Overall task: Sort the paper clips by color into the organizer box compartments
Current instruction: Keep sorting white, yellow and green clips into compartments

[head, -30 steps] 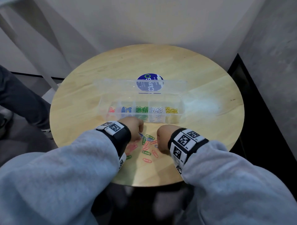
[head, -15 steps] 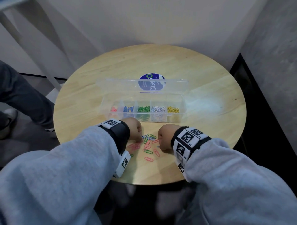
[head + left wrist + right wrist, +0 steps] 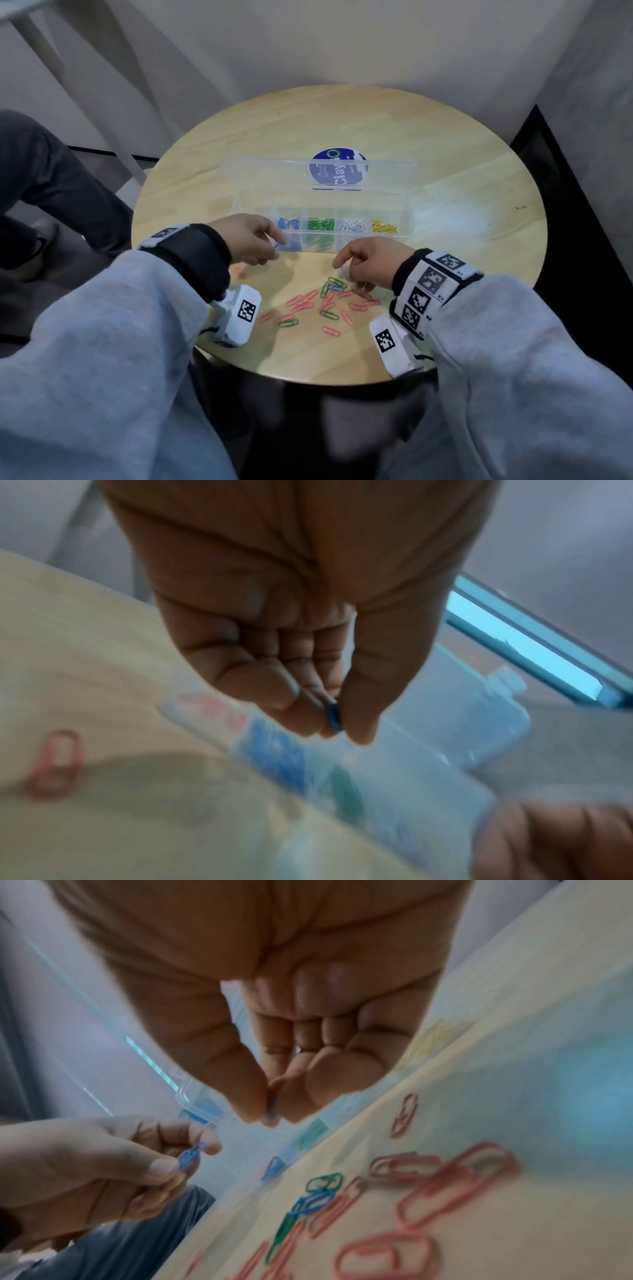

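Loose pile: pink, green and blue wire paper clips [image 3: 325, 305] lie scattered on the round pale wooden table [image 3: 445, 144], just below both hands; several overlap, so a pick here could drag a neighbour along.
Right hand: the right hand [image 3: 368, 262] hovers over the pile's far edge, thumb and fingertips pressed on something small and pale bluish [image 3: 272, 1115]; too blurred to say whether it is a clip.
Left hand: the left hand [image 3: 246, 240] pinches a blue wire paper clip [image 3: 334, 719] between thumb and forefinger, right at the near wall of the clear plastic organizer box [image 3: 404, 236].
Risk: judged from here, an early release would drop it on the table or into the pink compartment leftward.
Box beyond: blue, green, white and yellow clips sit in separate compartments; the hinged lid [image 3: 274, 174] lies open behind.
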Demonstrator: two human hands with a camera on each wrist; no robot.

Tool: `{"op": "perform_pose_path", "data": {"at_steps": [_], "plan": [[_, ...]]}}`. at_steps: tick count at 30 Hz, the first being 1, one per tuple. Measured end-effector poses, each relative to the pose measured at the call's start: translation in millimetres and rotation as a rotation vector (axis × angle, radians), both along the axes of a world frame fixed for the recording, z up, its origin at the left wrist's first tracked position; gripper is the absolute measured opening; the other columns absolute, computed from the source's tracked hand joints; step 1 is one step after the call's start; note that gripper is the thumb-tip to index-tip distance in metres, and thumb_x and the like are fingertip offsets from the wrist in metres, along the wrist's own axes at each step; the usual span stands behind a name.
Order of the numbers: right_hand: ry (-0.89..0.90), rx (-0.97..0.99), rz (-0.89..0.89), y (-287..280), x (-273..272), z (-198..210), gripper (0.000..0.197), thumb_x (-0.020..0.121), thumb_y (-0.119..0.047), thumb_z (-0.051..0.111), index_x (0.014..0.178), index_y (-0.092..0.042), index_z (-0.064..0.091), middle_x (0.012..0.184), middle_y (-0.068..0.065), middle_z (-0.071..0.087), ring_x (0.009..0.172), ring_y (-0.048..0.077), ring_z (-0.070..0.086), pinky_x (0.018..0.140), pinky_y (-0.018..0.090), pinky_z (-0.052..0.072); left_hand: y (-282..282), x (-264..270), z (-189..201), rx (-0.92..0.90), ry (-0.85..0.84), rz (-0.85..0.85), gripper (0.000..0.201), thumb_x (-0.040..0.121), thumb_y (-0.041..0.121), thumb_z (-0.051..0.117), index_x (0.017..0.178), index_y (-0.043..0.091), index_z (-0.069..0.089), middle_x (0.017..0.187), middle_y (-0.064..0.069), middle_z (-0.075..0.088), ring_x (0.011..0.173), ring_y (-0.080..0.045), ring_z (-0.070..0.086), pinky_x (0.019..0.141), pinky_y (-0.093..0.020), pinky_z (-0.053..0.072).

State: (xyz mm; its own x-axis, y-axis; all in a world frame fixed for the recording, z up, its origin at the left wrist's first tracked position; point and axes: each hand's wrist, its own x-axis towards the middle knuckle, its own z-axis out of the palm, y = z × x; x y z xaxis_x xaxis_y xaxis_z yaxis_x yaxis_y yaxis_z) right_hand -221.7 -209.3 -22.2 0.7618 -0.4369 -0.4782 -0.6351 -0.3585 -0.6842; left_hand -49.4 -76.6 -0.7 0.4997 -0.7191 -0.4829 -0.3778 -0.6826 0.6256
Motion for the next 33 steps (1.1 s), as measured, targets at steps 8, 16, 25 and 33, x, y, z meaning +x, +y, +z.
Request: {"op": "perform_pose_path", "data": {"at_steps": [8, 16, 25, 33], "plan": [[0.056, 0.325, -0.136, 7.0, 19.4, 1.9, 0.027, 0.093, 0.0, 0.041, 0.071, -0.007, 0.054, 0.062, 0.012, 0.054, 0.058, 0.023, 0.057, 0.052, 0.025, 0.051, 29.8, 27.9, 20.9, -0.12, 0.218, 0.26, 0.027, 0.093, -0.002, 0.041, 0.075, 0.01, 0.058, 0.059, -0.004, 0.044, 0.036, -0.005, 0.046, 0.037, -0.011, 0.037], [0.089, -0.017, 0.033, 4.7, 20.3, 1.7, 0.009, 0.086, -0.012, 0.053, 0.079, -0.016, 0.057, 0.066, -0.002, 0.052, 0.06, 0.016, 0.049, 0.053, 0.024, 0.04, 39.8, 29.3, 14.2, -0.127, 0.34, 0.431, 0.026, 0.092, 0.006, 0.035, 0.071, 0.011, 0.05, 0.065, -0.005, 0.047, 0.035, -0.008, 0.049, 0.038, -0.012, 0.039], [0.276, -0.305, 0.262, 13.1, 20.4, 3.3, 0.019, 0.081, -0.008, 0.059, 0.088, -0.026, 0.059, 0.074, -0.006, 0.055, 0.06, 0.009, 0.051, 0.05, 0.02, 0.043, 29.3, 12.3, 15.6, -0.126, 0.362, 0.372, 0.021, 0.086, 0.002, 0.041, 0.071, 0.013, 0.051, 0.064, -0.005, 0.046, 0.04, -0.009, 0.046, 0.038, -0.013, 0.038], [0.405, -0.435, 0.431, 19.8, 27.0, 0.8, 0.014, 0.081, -0.01, 0.056, 0.093, -0.015, 0.06, 0.098, 0.003, 0.063, 0.085, 0.021, 0.057, 0.065, 0.026, 0.045, 17.7, -1.7, 18.4, -0.085, 0.355, 0.317, 0.022, 0.091, 0.003, 0.04, 0.074, 0.014, 0.05, 0.061, -0.003, 0.044, 0.048, -0.013, 0.04, 0.036, -0.013, 0.037]]}}
